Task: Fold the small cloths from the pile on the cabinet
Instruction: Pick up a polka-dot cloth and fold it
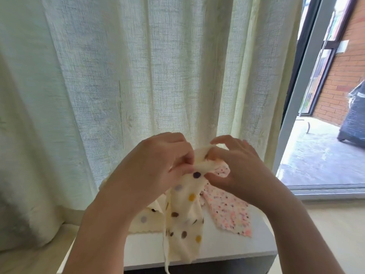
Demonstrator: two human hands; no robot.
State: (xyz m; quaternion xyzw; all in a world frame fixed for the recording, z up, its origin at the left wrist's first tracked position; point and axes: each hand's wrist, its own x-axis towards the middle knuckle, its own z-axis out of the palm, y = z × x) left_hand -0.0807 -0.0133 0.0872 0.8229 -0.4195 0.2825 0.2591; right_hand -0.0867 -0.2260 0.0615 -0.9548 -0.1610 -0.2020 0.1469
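A cream cloth with coloured polka dots (184,210) hangs bunched from both hands above the white cabinet top (227,246). My left hand (156,165) pinches its upper edge from the left. My right hand (235,167) pinches the same edge from the right, fingers curled over the fabric. A loose thread or strip dangles below the cloth past the cabinet's front edge. A pink speckled cloth (229,212) lies on the cabinet behind my right hand. Another cream dotted cloth (146,220) lies on the cabinet at the left, partly hidden by my left forearm.
A pale sheer curtain (138,76) hangs right behind the cabinet. To the right, an open sliding door (300,95) leads to a concrete balcony with a dark covered object (353,119) and a brick wall.
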